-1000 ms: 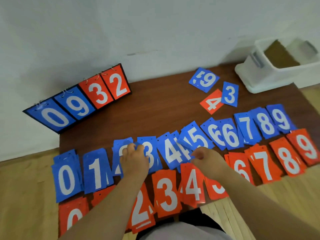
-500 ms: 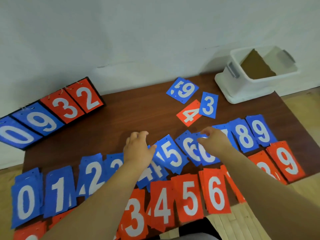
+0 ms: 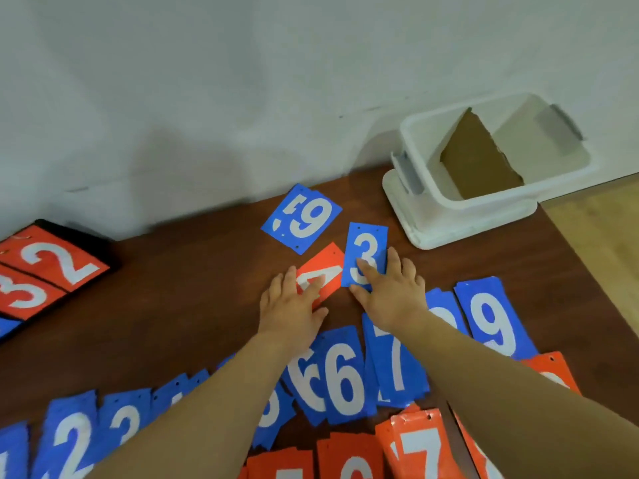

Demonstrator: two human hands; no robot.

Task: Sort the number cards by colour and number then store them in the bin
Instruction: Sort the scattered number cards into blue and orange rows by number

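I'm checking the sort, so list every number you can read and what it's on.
"3": blue card under the right hand
"4": red card under the left hand, partly covered
"9": loose blue card; torn digit beside it unreadable
"3", "2": red scoreboard panels
"2", "6", "7", "9": blue row
"7": red row
Other cards are covered or cut off.

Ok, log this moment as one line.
left hand flat on red 4 card | right hand flat on blue 3 card | bin holds no cards
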